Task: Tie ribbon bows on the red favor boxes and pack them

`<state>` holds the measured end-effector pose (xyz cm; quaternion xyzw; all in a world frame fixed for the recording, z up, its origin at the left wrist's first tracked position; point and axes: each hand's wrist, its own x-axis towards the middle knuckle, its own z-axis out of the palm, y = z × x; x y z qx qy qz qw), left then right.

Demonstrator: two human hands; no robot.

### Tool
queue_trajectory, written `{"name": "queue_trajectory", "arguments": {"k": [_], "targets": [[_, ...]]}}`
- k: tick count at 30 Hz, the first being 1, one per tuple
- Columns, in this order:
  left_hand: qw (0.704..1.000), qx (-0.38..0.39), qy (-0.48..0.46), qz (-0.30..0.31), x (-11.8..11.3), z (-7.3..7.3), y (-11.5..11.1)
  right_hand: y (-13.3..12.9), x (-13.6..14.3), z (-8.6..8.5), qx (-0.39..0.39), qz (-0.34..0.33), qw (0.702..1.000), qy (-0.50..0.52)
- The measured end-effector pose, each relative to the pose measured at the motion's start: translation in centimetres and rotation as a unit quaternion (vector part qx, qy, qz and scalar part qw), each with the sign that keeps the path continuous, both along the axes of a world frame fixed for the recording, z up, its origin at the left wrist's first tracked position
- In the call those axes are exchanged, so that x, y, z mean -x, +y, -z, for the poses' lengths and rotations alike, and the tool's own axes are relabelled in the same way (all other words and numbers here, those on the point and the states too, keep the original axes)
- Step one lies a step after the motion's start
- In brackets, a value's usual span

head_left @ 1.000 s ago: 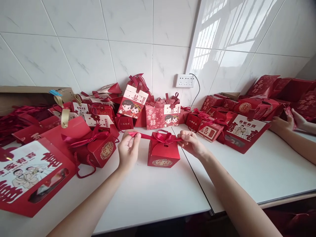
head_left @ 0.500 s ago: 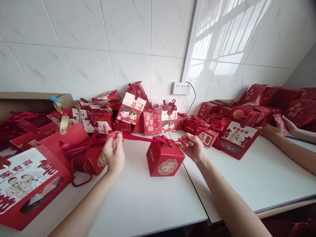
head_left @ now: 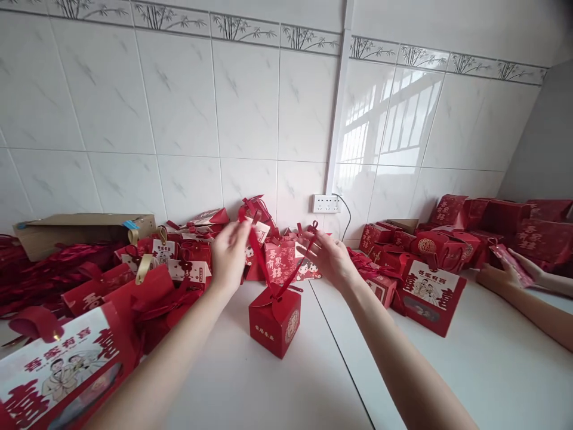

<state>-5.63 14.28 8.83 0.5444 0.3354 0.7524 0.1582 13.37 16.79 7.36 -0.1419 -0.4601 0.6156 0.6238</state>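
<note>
A small red box (head_left: pixel 271 325) with a round gold emblem hangs or stands at the middle of the white table, one corner toward me. Two ends of a red ribbon (head_left: pixel 262 254) rise from its top in a V. My left hand (head_left: pixel 230 254) is closed on the left end, above and left of the box. Above and right of it, my right hand (head_left: pixel 329 257) holds the other end between thumb and fingers. Whether the box bottom touches the table is hard to tell.
Red gift boxes (head_left: pixel 188 272) crowd the wall side, with a cardboard box (head_left: pixel 89 230) at the left. A large red bag (head_left: pixel 67 370) lies front left, another (head_left: pixel 430 295) right. Another person's hands (head_left: pixel 505 275) hold a red packet at far right. A socket (head_left: pixel 326 203) is on the wall.
The view has tilted up. Both hands have risen relative to the box, drawing the ribbon from nearly level into a V. The box has turned, showing its lettered side more.
</note>
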Motion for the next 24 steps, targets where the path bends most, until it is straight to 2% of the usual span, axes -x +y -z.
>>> {"name": "queue_trajectory", "arguments": {"k": [2, 4, 7, 9, 12, 14, 16, 18, 20, 22, 24], "targets": [[0.995, 0.007, 0.053, 0.089, -1.5, -1.5, -0.4, -0.9, 1.3, -1.6, -0.021, -0.001, 0.999, -0.036], [0.987, 0.023, 0.085, 0.132, -2.6, -2.3, -0.8, -1.8, 1.9, -2.5, -0.040, -0.007, 0.998, -0.050], [0.983, 0.044, 0.082, 0.157, -3.4, -2.5, -1.5, -3.0, 1.9, -2.9, -0.053, -0.024, 0.997, -0.055], [0.977, 0.054, 0.050, 0.198, -3.7, -2.5, -2.0, -3.7, 1.5, -2.8, -0.048, -0.030, 0.997, -0.051], [0.962, 0.084, -0.025, 0.259, -3.3, -2.4, -2.9, -4.8, 0.0, -2.7, -0.021, -0.024, 0.999, -0.040], [0.958, 0.109, -0.051, 0.261, -2.2, -2.1, -3.6, -5.7, -1.7, -2.5, 0.003, -0.011, 0.999, -0.047], [0.959, 0.138, -0.038, 0.245, -0.4, -1.6, -4.4, -6.6, -4.0, -2.1, 0.024, 0.007, 0.996, -0.080], [0.956, 0.179, 0.008, 0.231, 1.7, -0.8, -5.1, -7.4, -6.6, -1.5, 0.040, 0.017, 0.988, -0.151], [0.935, 0.257, 0.105, 0.223, 3.7, 0.1, -5.7, -8.0, -8.9, -0.6, 0.062, 0.004, 0.962, -0.265], [0.885, 0.339, 0.248, 0.202, 5.0, 1.0, -6.1, -8.4, -10.3, 0.6, 0.085, -0.014, 0.915, -0.394], [0.833, 0.377, 0.369, 0.165, 5.0, 1.9, -6.5, -8.4, -10.4, 1.9, 0.098, -0.014, 0.866, -0.491]]}}
